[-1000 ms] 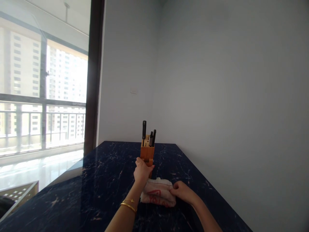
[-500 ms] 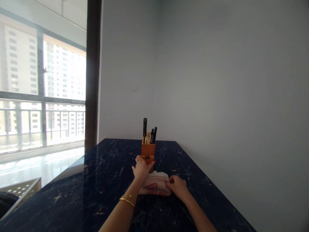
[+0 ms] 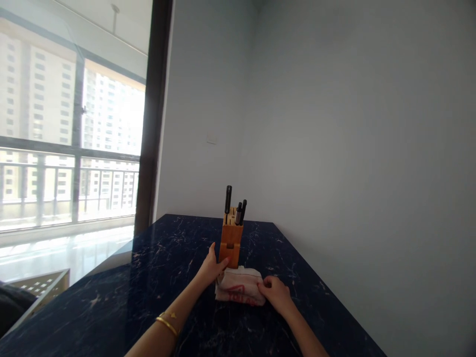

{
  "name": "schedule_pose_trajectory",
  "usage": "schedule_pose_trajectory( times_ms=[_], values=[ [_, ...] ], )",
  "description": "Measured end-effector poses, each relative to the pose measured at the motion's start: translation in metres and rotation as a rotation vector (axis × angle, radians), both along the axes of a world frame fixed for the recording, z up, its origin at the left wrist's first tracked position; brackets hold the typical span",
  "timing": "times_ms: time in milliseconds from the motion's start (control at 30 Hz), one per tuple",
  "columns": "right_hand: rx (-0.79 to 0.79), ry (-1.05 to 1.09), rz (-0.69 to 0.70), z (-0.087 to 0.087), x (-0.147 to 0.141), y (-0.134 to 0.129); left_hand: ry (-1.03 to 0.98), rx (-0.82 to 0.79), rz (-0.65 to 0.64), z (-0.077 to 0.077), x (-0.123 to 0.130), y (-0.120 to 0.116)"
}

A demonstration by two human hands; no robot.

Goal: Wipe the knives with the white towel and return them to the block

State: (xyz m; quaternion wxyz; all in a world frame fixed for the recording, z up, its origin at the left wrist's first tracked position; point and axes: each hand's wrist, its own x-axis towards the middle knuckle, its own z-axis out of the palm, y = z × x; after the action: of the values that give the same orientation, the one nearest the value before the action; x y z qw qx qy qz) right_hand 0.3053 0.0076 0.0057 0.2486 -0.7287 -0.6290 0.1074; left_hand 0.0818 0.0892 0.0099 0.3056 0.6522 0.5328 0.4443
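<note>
A wooden knife block [image 3: 231, 238] stands upright on the dark blue marbled table [image 3: 178, 248], with black handles [image 3: 228, 199] sticking up from its top. My left hand [image 3: 211, 267] is at the block's lower left side, fingers apart, its thumb across the lower front. In front of the block lies a folded white cloth [image 3: 240, 285] with red print. The fingers of my right hand [image 3: 275, 292] are pinched on the cloth's right edge.
Grey walls [image 3: 316, 148] rise behind and to the right of the table. On the left are a dark frame, large windows [image 3: 111, 124] and a railing. A perforated light-coloured piece of furniture [image 3: 48, 287] stands at the lower left, with something dark beside it.
My left hand has shifted left and down on the block, and its fingers have spread away from the front. My right hand stays at the cloth. The view has tilted slightly.
</note>
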Motion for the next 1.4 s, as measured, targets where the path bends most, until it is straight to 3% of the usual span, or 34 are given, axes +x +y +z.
schedule_pose_trajectory(
  times_ms=[267, 733, 933, 1167, 1300, 1400],
  values=[
    [0.021, -0.032, -0.033, 0.002, 0.008, 0.001, 0.121, -0.005, -0.145, 0.005, 0.007, 0.025],
    [0.032, -0.039, -0.049, 0.002, 0.005, 0.003, 0.147, 0.023, -0.070, 0.006, 0.024, 0.025],
    [0.035, -0.033, -0.029, 0.004, 0.004, -0.001, 0.119, 0.103, -0.016, -0.001, 0.007, 0.001],
    [0.038, -0.019, -0.039, 0.004, 0.001, -0.003, 0.194, 0.093, -0.200, 0.000, -0.037, -0.051],
    [0.070, 0.010, -0.053, -0.002, 0.005, -0.001, 0.403, 0.033, -0.138, 0.004, -0.054, -0.077],
    [0.284, 0.061, -0.136, 0.006, 0.008, 0.002, 0.586, 0.037, -0.045, 0.004, -0.062, -0.088]
  ],
)
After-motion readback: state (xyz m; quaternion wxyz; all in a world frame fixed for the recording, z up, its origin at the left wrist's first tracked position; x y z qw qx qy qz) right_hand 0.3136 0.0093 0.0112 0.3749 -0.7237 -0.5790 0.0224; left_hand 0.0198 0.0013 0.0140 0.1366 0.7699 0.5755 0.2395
